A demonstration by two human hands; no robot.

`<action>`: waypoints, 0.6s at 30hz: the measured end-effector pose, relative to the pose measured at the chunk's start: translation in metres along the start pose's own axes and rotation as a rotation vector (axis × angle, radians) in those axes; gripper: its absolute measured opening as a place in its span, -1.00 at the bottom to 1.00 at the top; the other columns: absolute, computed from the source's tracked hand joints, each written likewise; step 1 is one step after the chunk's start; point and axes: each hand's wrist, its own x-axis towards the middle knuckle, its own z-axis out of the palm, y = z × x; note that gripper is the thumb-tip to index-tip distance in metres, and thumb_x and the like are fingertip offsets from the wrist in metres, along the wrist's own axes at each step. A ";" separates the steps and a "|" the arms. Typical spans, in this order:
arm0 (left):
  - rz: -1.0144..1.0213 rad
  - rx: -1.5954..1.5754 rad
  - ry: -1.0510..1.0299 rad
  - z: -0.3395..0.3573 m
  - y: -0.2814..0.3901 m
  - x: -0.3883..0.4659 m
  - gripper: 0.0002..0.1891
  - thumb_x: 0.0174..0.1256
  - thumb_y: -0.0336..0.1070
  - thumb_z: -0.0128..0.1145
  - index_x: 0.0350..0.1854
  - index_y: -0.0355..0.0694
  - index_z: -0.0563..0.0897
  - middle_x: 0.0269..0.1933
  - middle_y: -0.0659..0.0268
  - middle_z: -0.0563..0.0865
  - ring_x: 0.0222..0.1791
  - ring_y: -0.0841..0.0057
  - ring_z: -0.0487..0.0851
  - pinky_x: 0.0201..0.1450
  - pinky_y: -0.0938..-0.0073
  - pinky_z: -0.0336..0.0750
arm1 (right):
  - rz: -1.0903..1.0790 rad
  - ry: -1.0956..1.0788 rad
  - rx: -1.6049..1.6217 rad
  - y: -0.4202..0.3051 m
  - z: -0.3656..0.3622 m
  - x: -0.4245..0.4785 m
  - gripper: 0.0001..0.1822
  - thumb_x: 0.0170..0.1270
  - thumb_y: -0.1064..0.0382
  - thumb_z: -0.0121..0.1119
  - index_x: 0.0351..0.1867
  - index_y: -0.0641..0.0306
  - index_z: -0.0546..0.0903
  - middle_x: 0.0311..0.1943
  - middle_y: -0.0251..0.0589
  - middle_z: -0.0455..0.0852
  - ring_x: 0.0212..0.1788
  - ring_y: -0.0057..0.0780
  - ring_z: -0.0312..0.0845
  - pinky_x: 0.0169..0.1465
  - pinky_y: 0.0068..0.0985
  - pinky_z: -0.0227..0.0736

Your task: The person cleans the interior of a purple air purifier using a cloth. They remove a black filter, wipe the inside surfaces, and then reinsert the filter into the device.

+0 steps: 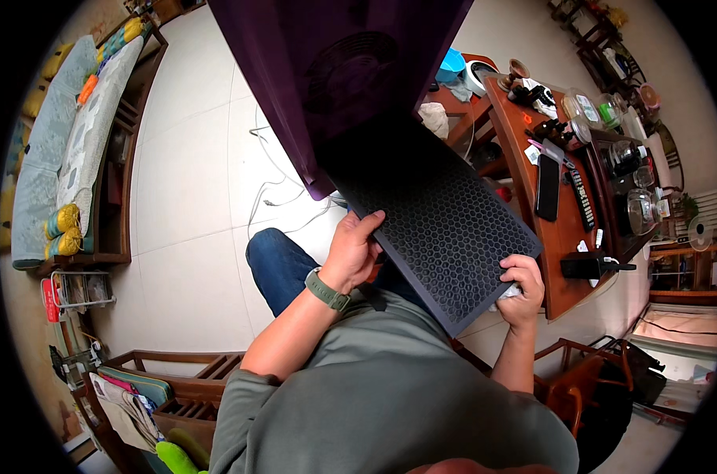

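A black rectangular filter panel with a honeycomb face (447, 231) lies tilted across my lap, its far end in the shadow of a tall dark purple housing (358, 65) with a round grille. My left hand (355, 246) grips the panel's left edge, thumb on top. At the near right corner, my right hand (521, 290) holds the edge with its fingers over the face. Something whitish, perhaps a cloth, shows between that hand and the panel. Whether the panel's far end touches the housing is too dark to tell.
A wooden table (515, 136) at the right bears a black phone (547, 187), jars and a black box (583, 265). Grey cables (269, 201) lie on the tiled floor. A cushioned wooden sofa (97, 142) stands at the left, a wooden chair (571, 379) at the lower right.
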 end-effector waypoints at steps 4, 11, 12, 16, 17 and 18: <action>0.027 -0.017 0.018 0.002 0.003 0.001 -0.86 0.54 -0.42 0.02 0.01 -0.30 0.55 -0.11 0.21 0.75 -0.22 0.46 0.77 -0.17 0.46 0.72 | -0.068 0.055 0.007 -0.012 0.000 0.010 -0.64 -0.20 0.56 0.48 -0.35 0.23 0.58 -0.20 -0.15 0.72 -0.20 -0.30 0.70 -0.13 -0.45 0.61; -0.037 -0.112 0.034 0.012 0.012 -0.008 -0.89 0.54 -0.39 0.03 -0.06 -0.31 0.55 -0.20 0.20 0.75 -0.31 0.44 0.78 -0.21 0.44 0.74 | -0.211 0.154 0.014 -0.029 -0.011 0.041 -0.69 -0.09 0.48 0.51 -0.33 0.23 0.61 -0.23 -0.12 0.73 -0.23 -0.30 0.70 -0.17 -0.46 0.62; -0.035 -0.138 0.020 0.010 0.012 -0.006 -0.87 0.55 -0.38 0.03 -0.05 -0.32 0.55 -0.17 0.18 0.75 -0.27 0.42 0.78 -0.17 0.41 0.74 | -0.238 0.168 0.011 -0.031 -0.014 0.050 -0.70 -0.07 0.47 0.51 -0.32 0.23 0.61 -0.23 -0.11 0.73 -0.23 -0.29 0.70 -0.17 -0.46 0.62; -0.010 -0.227 -0.012 0.021 0.026 -0.002 -0.79 0.57 -0.30 0.02 0.02 -0.36 0.56 -0.07 0.11 0.77 -0.10 0.33 0.78 0.01 0.31 0.72 | -0.368 0.198 0.026 -0.042 -0.014 0.098 -0.71 -0.03 0.40 0.52 -0.26 0.26 0.65 -0.19 -0.09 0.72 -0.19 -0.26 0.70 -0.12 -0.44 0.61; 0.005 -0.248 -0.010 0.026 0.032 -0.001 -0.76 0.58 -0.28 0.02 0.03 -0.37 0.57 -0.04 0.10 0.77 -0.06 0.31 0.78 0.06 0.29 0.71 | -0.408 0.209 0.021 -0.049 -0.013 0.115 -0.70 -0.04 0.40 0.53 -0.24 0.26 0.66 -0.19 -0.08 0.72 -0.18 -0.26 0.71 -0.10 -0.44 0.62; 0.019 -0.257 -0.023 0.029 0.038 0.002 -0.75 0.59 -0.26 0.02 0.05 -0.37 0.57 -0.02 0.11 0.76 -0.03 0.30 0.77 0.09 0.28 0.69 | -0.444 0.221 0.012 -0.057 -0.013 0.132 -0.68 -0.04 0.40 0.53 -0.23 0.27 0.67 -0.18 -0.07 0.72 -0.17 -0.25 0.71 -0.08 -0.43 0.62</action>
